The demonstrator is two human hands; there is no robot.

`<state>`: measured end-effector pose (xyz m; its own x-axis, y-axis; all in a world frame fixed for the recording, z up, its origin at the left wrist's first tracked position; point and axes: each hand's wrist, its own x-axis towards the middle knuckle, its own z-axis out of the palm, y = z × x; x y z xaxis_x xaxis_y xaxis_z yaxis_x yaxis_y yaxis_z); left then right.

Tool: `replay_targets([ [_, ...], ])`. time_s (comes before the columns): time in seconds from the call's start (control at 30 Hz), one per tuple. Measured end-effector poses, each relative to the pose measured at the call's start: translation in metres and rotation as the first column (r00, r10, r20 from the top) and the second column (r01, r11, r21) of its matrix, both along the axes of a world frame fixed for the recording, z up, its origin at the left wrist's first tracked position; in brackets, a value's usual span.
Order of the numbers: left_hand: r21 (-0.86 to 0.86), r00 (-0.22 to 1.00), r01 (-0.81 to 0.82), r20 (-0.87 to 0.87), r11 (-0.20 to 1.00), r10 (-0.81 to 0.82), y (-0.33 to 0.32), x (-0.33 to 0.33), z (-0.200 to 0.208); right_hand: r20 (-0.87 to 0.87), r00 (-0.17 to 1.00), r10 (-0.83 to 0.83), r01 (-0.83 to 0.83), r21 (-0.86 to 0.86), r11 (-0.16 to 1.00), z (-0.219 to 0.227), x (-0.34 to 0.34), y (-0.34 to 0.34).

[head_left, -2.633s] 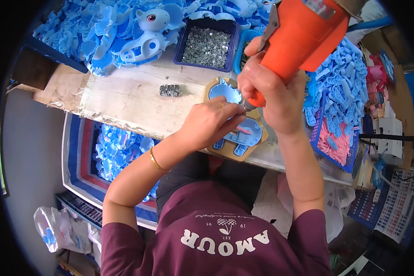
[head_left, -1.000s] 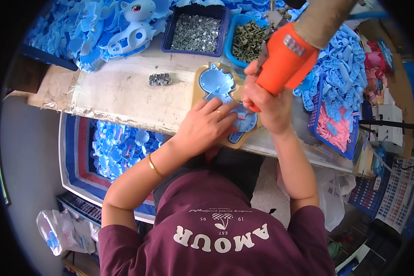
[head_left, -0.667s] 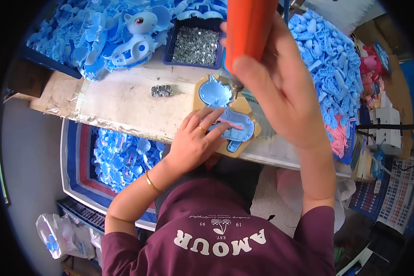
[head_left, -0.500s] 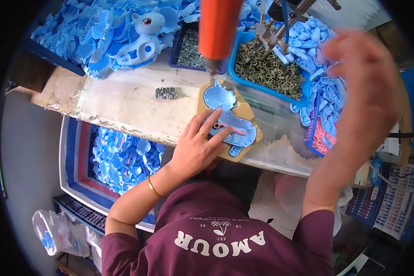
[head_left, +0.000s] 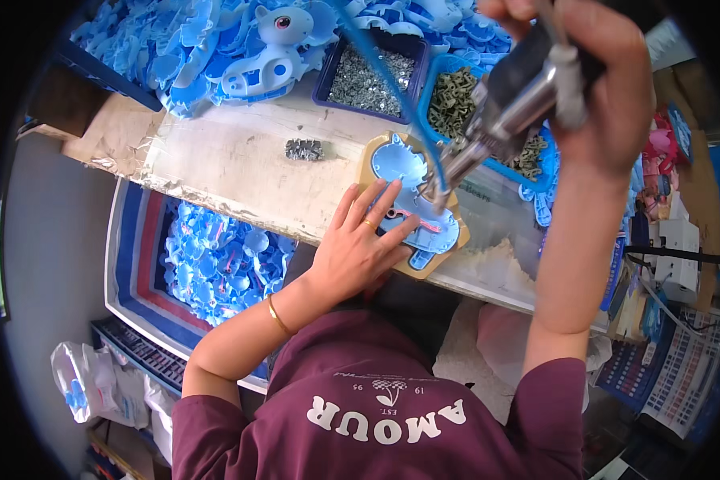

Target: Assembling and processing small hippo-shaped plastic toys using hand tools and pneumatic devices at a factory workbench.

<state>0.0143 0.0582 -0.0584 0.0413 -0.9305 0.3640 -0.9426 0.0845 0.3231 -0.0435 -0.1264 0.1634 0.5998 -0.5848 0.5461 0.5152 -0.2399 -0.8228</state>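
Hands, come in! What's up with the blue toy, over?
Left hand spread over toy. Right hand gripping metal tool, tip by toy. Toy in tan jig. Blue hose crosses view.

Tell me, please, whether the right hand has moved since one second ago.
Yes. Against the dark purple tray, the right hand, now gripping a metal tool, is farther right and toward the picture's top.

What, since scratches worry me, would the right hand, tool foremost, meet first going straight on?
Probably the blue shell under the tool tip, though depth is unclear; the left hand lies close.
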Motion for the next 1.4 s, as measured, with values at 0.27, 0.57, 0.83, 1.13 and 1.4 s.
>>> replay_targets([
  [0.27,-0.011,0.999,0.01,0.032,1.0,-0.01,-0.003,-0.001,-0.004,-0.142,0.985,-0.094,0.12,0.191,0.974,-0.03,-0.01,0.038],
  [0.57,-0.025,1.0,0.002,0.022,1.0,-0.001,-0.003,-0.002,-0.002,-0.068,0.964,-0.255,0.259,0.044,0.965,-0.056,-0.014,0.05],
  [0.83,-0.03,0.995,0.094,-0.014,0.995,-0.094,0.0,0.004,0.006,-0.063,0.955,-0.289,0.284,-0.077,0.956,0.013,-0.033,-0.009],
  [1.13,0.026,0.907,0.244,-0.361,0.97,-0.218,0.033,0.056,0.095,-0.246,0.856,-0.454,0.356,-0.356,0.864,-0.023,-0.122,-0.125],
  [1.4,0.436,0.913,-0.407,0.179,0.803,0.366,0.154,0.118,0.154,-0.619,-0.037,-0.785,-0.156,-0.772,0.616,-0.152,-0.208,-0.068],
])
